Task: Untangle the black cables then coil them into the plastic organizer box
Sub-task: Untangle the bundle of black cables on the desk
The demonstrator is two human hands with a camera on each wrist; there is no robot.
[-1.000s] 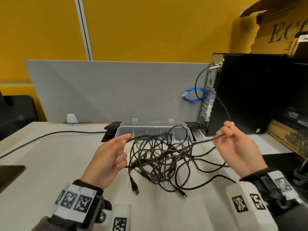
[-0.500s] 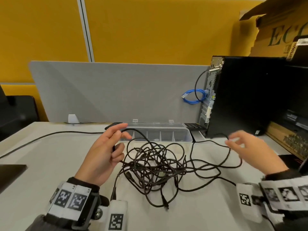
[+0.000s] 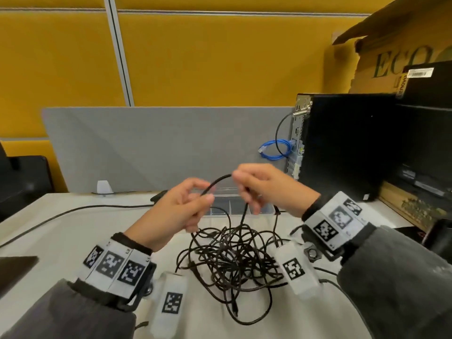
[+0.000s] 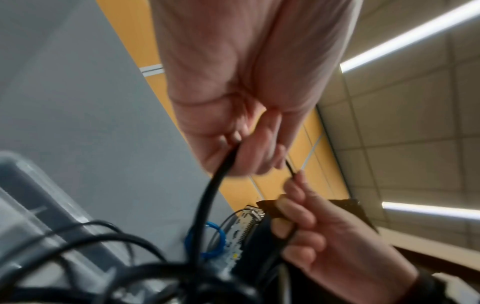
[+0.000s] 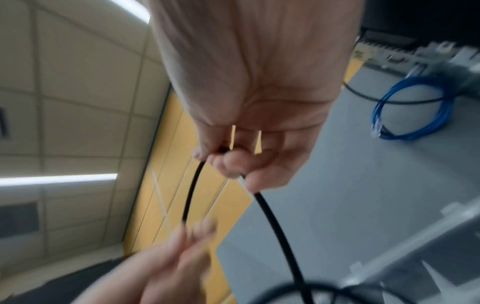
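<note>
A tangle of black cables [image 3: 227, 255] lies on the white desk between my forearms. My left hand [image 3: 193, 199] and right hand [image 3: 247, 184] are raised close together above it, each pinching the same black cable strand [image 3: 217, 181], which arches between them. In the left wrist view the strand [image 4: 207, 195] drops from my left fingers [image 4: 244, 152] to the pile. The right wrist view shows my right fingertips [image 5: 228, 162] gripping the cable [image 5: 272, 222]. The clear plastic organizer box [image 3: 232, 206] sits behind the hands, mostly hidden by them.
A black computer tower [image 3: 342, 143] stands at the right with a coiled blue cable [image 3: 275, 149] at its back. A grey divider panel [image 3: 146, 148] runs behind the desk. Another black cable [image 3: 73, 211] trails left across the desk. A dark object [image 3: 14, 265] lies at the left edge.
My right hand moved left from the desk's right side and took hold of the strand beside my left hand. Both hands rose above the pile, lifting that strand.
</note>
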